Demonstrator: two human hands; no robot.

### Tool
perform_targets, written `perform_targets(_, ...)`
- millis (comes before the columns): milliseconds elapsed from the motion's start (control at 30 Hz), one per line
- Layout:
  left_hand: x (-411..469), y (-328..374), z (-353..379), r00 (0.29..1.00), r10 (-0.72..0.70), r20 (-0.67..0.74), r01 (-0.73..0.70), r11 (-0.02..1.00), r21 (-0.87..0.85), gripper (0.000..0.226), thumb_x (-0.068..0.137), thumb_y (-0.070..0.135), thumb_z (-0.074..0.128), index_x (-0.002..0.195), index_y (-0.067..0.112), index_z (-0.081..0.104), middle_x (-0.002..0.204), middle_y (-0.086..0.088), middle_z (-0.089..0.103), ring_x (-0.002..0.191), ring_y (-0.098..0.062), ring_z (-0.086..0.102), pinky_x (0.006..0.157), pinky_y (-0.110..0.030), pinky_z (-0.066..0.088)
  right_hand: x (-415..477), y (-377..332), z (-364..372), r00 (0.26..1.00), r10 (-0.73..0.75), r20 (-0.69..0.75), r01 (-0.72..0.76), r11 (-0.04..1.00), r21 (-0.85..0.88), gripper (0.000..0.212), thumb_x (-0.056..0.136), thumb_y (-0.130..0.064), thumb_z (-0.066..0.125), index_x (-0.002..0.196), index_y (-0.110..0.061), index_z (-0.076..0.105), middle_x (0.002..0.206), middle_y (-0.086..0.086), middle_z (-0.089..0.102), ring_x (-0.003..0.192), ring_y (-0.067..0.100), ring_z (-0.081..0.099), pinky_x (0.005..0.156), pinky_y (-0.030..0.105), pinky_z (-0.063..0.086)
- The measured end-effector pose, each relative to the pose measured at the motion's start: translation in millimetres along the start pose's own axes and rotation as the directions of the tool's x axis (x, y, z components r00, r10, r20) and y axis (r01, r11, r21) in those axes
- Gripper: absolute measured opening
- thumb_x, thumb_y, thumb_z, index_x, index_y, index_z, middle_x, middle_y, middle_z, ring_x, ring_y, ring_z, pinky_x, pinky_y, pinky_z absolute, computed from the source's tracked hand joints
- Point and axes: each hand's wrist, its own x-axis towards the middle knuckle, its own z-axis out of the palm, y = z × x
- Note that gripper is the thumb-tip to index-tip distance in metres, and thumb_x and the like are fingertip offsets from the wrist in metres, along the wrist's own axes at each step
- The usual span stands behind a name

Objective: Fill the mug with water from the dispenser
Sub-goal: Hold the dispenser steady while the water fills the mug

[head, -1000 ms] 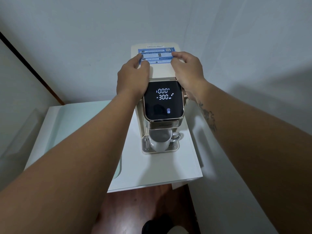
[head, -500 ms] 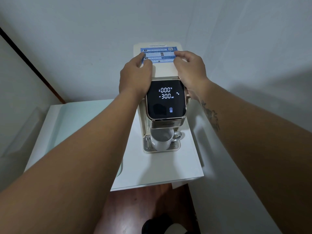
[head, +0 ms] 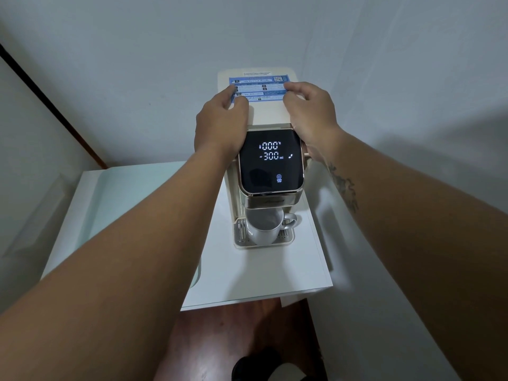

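The left hand (head: 220,125) was laid palm-down on the top of the water dispenser (head: 268,114), its fingers curled loosely at the edge of the blue instruction sticker (head: 258,88); nothing was grasped in it. The right hand (head: 310,114) was set the same way on the other side, fingers bent over the sticker's right end, empty as well, though whether any finger was pressing hard could not be told. Between the two wrists, and toward the person, lay the dark touch panel (head: 270,160), lit with "000" and "300 ml" and a start/stop icon (head: 279,177) near its lower right.

Below the panel's front edge the white mug (head: 265,226) stood upright on the drip tray (head: 239,235), under the outlet, its handle turned to the right; no water could be made out in it. So the mug lay nearer the person and lower than both hands, and the start icon was judged closer to the right hand, which would have to be drawn back toward the body to reach it.

Against the frames from a moment before, almost nothing was changed: both hands were kept in the same places and the readout was the same, with only a slight shift of the view.
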Motion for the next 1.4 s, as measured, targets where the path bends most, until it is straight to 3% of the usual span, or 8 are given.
perform_targets(167,0.7,-0.5,-0.2,1.000,0.003,0.002,-0.003,1.000,0.004,0.048,0.096,0.036,0.045,0.142,0.036,0.059,0.143,0.013,0.062,0.127,-0.012,0.056,0.100,-0.022,0.039,-0.2,-0.1,0.3,1.000,-0.004,0.001,0.004,1.000,-0.018,0.034,0.093,-0.021,0.053,0.123,-0.024,0.067,0.086,-0.008,0.066,0.041,0.001,0.048,0.043,0.015,0.042)
perform_targets(300,1.9,-1.1,-0.1,1.000,-0.001,0.003,0.001,1.000,0.011,0.048,0.095,0.038,0.046,0.141,0.036,0.059,0.143,0.014,0.061,0.128,-0.011,0.056,0.101,-0.023,0.039,0.3,0.1,-0.2,1.000,0.000,0.002,0.000,1.000,-0.008,0.035,0.093,-0.020,0.052,0.124,-0.023,0.067,0.081,-0.005,0.063,0.034,0.001,0.043,0.040,0.015,0.038)
perform_targets(433,2.1,-1.6,-0.5,1.000,0.001,0.004,-0.002,1.000,0.018,0.052,0.090,0.041,0.045,0.140,0.037,0.060,0.141,0.014,0.063,0.127,-0.012,0.057,0.107,-0.029,0.044,0.7,0.2,1.3,1.000,-0.008,0.003,0.008,1.000,-0.020,0.035,0.092,-0.021,0.052,0.123,-0.024,0.067,0.090,-0.006,0.066,0.037,0.002,0.045,0.042,0.015,0.039)
perform_targets(567,2.0,-1.6,0.0,1.000,-0.001,0.006,0.001,1.000,0.016,0.050,0.093,0.038,0.045,0.141,0.036,0.059,0.142,0.014,0.062,0.127,-0.012,0.057,0.107,-0.027,0.043,1.2,1.2,1.0,1.000,-0.013,-0.004,0.012,0.999,-0.035,0.035,0.092,-0.022,0.052,0.123,-0.025,0.068,0.101,-0.008,0.068,0.051,0.005,0.054,0.051,0.017,0.046)
perform_targets(833,2.0,-1.7,-0.3,1.000,-0.005,0.007,0.005,1.000,0.010,0.052,0.090,0.039,0.045,0.140,0.037,0.060,0.140,0.016,0.064,0.126,-0.011,0.058,0.109,-0.031,0.045,3.9,3.6,0.6,1.000,-0.019,-0.004,0.019,0.999,-0.037,0.036,0.092,-0.022,0.052,0.124,-0.025,0.068,0.105,-0.004,0.068,0.038,-0.001,0.049,0.047,0.015,0.043)
perform_targets(967,2.0,-1.4,-0.2,1.000,-0.001,0.006,0.001,1.000,0.010,0.052,0.091,0.039,0.045,0.140,0.037,0.060,0.141,0.015,0.063,0.127,-0.011,0.057,0.111,-0.031,0.043,4.3,3.3,-0.2,1.000,-0.008,-0.006,0.007,1.000,-0.029,0.036,0.092,-0.021,0.052,0.124,-0.024,0.068,0.093,-0.008,0.068,0.040,0.000,0.049,0.049,0.016,0.045)
perform_targets(1300,2.8,-2.5,0.4,1.000,-0.005,0.001,0.005,1.000,0.006,0.052,0.092,0.039,0.045,0.142,0.035,0.058,0.143,0.013,0.062,0.127,-0.012,0.058,0.112,-0.033,0.044,3.1,2.6,0.9,1.000,-0.002,-0.001,0.002,1.000,-0.016,0.035,0.091,-0.021,0.053,0.122,-0.025,0.068,0.099,-0.010,0.068,0.042,0.000,0.051,0.050,0.016,0.046)
perform_targets(1400,2.7,-2.1,-0.1,1.000,0.003,0.005,-0.003,1.000,0.011,0.053,0.091,0.039,0.045,0.142,0.035,0.058,0.143,0.012,0.062,0.128,-0.012,0.057,0.112,-0.034,0.044,3.2,2.8,1.0,1.000,-0.004,-0.003,0.004,1.000,-0.016,0.034,0.091,-0.022,0.053,0.121,-0.026,0.068,0.109,-0.006,0.069,0.048,0.002,0.054,0.051,0.016,0.046)
